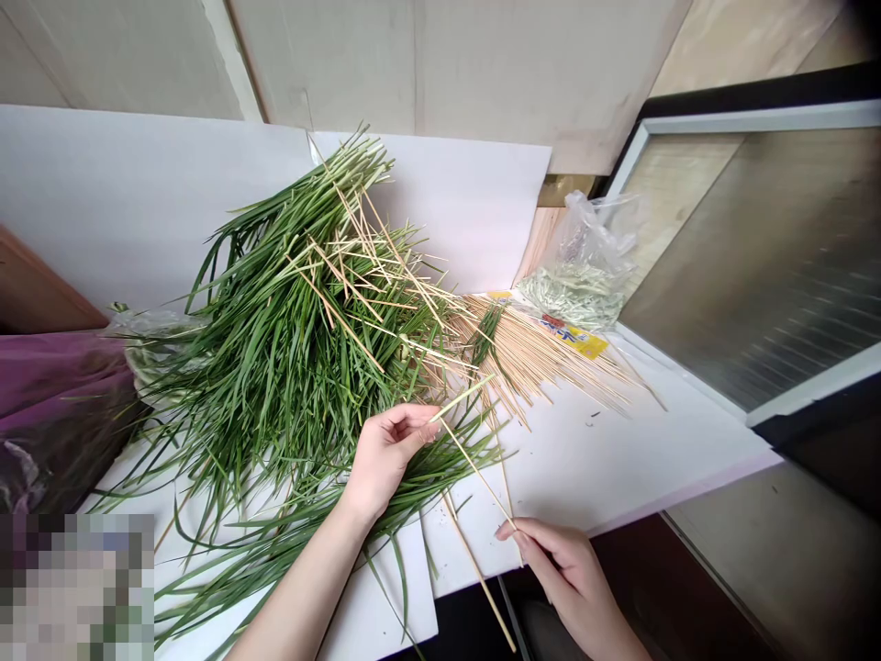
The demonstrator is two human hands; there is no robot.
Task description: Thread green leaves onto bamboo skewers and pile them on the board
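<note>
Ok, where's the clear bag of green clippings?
In the head view, the clear plastic bag sits upper right, just behind the fanned wooden skewers and left of the framed glass panel.

My left hand (pixel 385 459) rests on a heap of long, flat grass blades (pixel 295 321), which spreads out ahead of it and to its left. A thin wooden skewer (pixel 474 473) runs from my left fingertips down into my right hand (pixel 568 574). Ahead of my right hand, a fan of thin wooden skewers (pixel 537 353) lies on a flat white board (pixel 585 459), partly under the heap's edge. Behind that fan sits a clear plastic bag of trimmed leaves (pixel 585 266). Far left of my left hand lies a purple plastic wrapping (pixel 61 404).
</note>
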